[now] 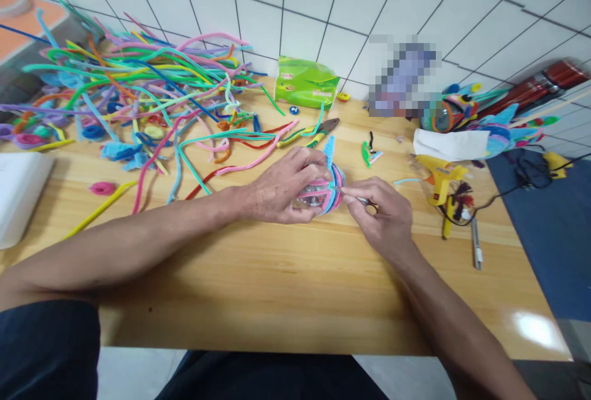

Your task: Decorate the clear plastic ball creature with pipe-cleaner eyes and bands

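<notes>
L hand grips pipe-cleaner-banded clear plastic container over wooden table, btwn both hands; R hand pinches small metal tool at its banded end. Prob. adjusting the trim; next move calls for steady L hold, fine R tip ctrl.

Bright light, white glare lower right on tabletop, pipe cleaners slightly blurred, pixelated patch, stretched edges

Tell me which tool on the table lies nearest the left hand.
The yellow-handled pliers, just beyond the left hand; the glue gun and cutter lie past the right hand.
</notes>
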Motion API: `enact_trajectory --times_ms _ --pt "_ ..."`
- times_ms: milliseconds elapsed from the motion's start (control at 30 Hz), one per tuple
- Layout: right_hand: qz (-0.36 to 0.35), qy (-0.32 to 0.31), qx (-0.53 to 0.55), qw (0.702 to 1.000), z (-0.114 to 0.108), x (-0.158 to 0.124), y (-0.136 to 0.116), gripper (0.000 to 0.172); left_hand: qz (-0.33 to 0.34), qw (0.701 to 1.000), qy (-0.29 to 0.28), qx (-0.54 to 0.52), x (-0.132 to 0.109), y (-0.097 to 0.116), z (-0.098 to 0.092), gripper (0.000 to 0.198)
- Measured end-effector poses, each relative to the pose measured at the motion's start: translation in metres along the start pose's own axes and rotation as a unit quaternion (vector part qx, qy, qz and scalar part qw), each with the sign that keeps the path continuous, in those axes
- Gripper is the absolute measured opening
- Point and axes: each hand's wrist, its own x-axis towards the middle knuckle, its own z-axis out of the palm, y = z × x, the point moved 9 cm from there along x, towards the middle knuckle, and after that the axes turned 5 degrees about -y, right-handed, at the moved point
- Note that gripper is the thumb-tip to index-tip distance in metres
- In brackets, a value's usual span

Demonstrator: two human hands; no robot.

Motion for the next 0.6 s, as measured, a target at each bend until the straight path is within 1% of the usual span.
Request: enact_trajectory --times_ms 100,267,467,600 --pt "0.003 0.008 -0.001 1.0 0.0005 -0.0012 -0.0013 0.023 0.001 1.0 0.005 -0.002 0.0 0.0002 -0.0005 0.057" --pt "0.024 0.038 -0.003 0.999 -0.0034 -0.0037 -0.0002 0.018 0.006 1.0 0.012 -0.011 0.0 0.0004 -0.0014 0.058" --pt "0.043 0.029 0.012 0.999 0.0014 -0.0054 0.004 0.017 -0.007 1.0 -0.001 -0.003 -0.0008 -0.0021 0.0008 0.057" --pt "0.035 0.031 0.028 0.999 0.0051 -0.0065 0.0029 0.02 0.001 1.0 0.011 -0.01 -0.0009 -0.0003 -0.0005 0.057"
